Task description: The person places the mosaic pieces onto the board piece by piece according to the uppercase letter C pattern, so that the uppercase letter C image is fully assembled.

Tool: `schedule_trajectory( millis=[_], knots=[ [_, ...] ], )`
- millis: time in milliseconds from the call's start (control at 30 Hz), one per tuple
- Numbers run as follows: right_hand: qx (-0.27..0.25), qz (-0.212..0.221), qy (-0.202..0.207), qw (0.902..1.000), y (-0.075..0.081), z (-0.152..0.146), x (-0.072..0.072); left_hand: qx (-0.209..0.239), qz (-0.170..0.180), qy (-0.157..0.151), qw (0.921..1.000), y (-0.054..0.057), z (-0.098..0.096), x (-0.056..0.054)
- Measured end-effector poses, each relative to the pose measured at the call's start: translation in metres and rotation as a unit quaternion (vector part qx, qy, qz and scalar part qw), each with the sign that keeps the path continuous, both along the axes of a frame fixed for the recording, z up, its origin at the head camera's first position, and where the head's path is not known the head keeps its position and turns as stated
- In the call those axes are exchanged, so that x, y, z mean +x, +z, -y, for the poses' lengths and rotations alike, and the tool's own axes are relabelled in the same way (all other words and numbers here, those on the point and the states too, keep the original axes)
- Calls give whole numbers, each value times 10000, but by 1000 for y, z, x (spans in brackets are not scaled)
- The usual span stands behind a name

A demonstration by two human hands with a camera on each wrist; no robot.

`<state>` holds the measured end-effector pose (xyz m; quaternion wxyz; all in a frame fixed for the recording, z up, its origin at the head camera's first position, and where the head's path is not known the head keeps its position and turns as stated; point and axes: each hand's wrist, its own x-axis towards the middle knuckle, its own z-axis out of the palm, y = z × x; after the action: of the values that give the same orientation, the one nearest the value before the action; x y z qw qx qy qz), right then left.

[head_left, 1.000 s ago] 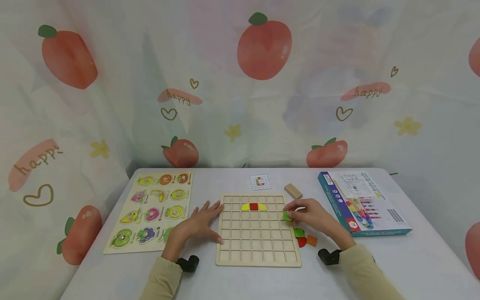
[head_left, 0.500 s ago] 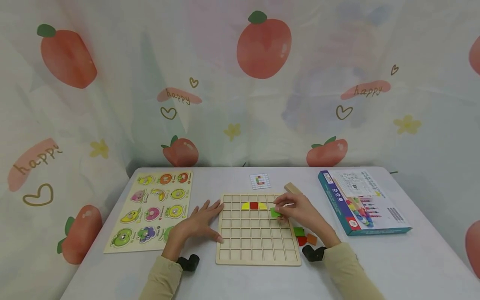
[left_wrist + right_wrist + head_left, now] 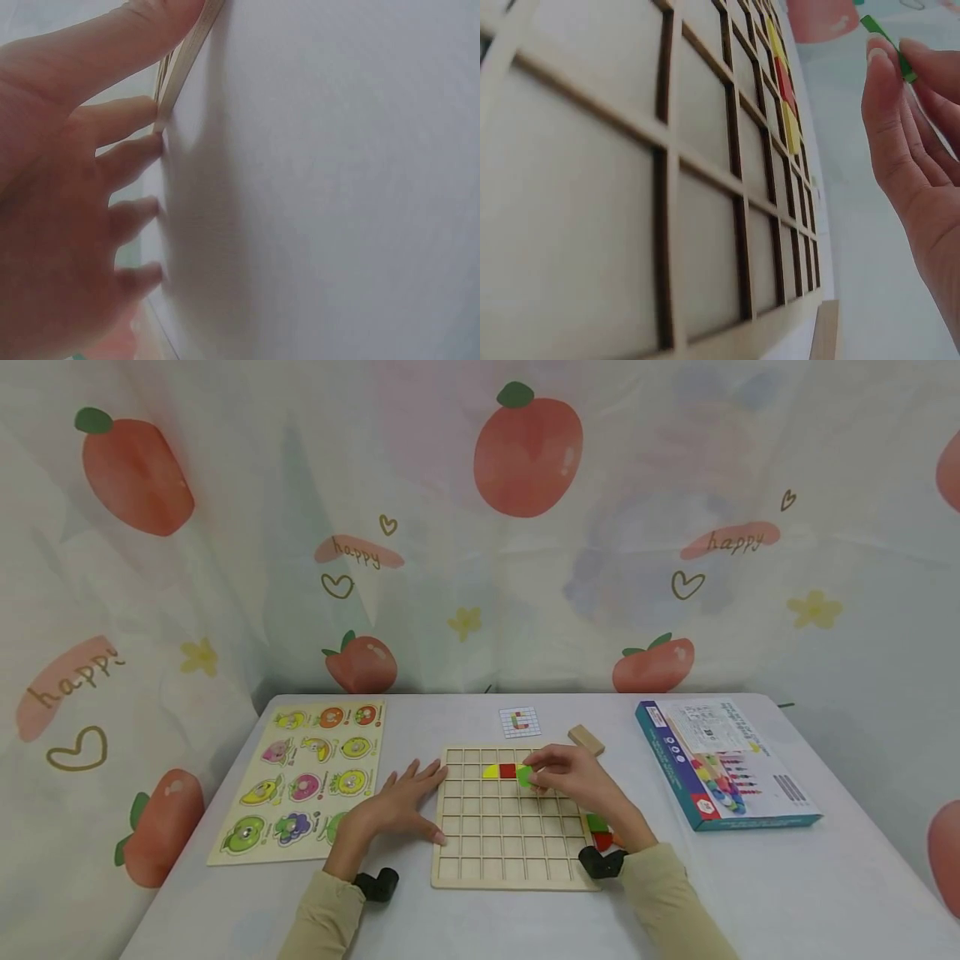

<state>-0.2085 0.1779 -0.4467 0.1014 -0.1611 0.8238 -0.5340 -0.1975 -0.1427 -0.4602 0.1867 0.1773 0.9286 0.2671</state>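
Head view: your left hand (image 3: 396, 810), fingers spread, touches the left edge of the grid board (image 3: 515, 870). Your right hand (image 3: 573, 777) pinches the green tile (image 3: 523, 776) between thumb and fingers, above the board near its far edge; the tile projects left of the fingertips, just right of the red square (image 3: 507, 771), long axis indeterminable.

Board (image 3: 495, 829) between puzzle (image 3: 287, 769), left, and box (image 3: 738, 768), right

Behind it on the table (image 3: 780, 893), a card (image 3: 520, 722); right of that, a block (image 3: 586, 740). In a rear row of the board, tiles (image 3: 507, 771); beside its right edge, loose tiles (image 3: 597, 822).
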Motion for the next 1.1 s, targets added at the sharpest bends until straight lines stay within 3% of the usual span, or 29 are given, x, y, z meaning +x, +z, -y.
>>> schedule_trajectory(
  millis=[300,533,800,1100],
  knots=[
    [119,-6,235,9997,-2,15,-5,-16,-23,-33,10000,1,0,1],
    [297,61,-75,9995,5,30,-4,-19,23,-35,10000,1,0,1],
    [41,198,-232,9995,10,44,-10,-75,45,6,10000,0,1,-1],
    [171,377,-369,9985,5,47,-12,-79,64,-53,9999,2,0,0]
  ],
)
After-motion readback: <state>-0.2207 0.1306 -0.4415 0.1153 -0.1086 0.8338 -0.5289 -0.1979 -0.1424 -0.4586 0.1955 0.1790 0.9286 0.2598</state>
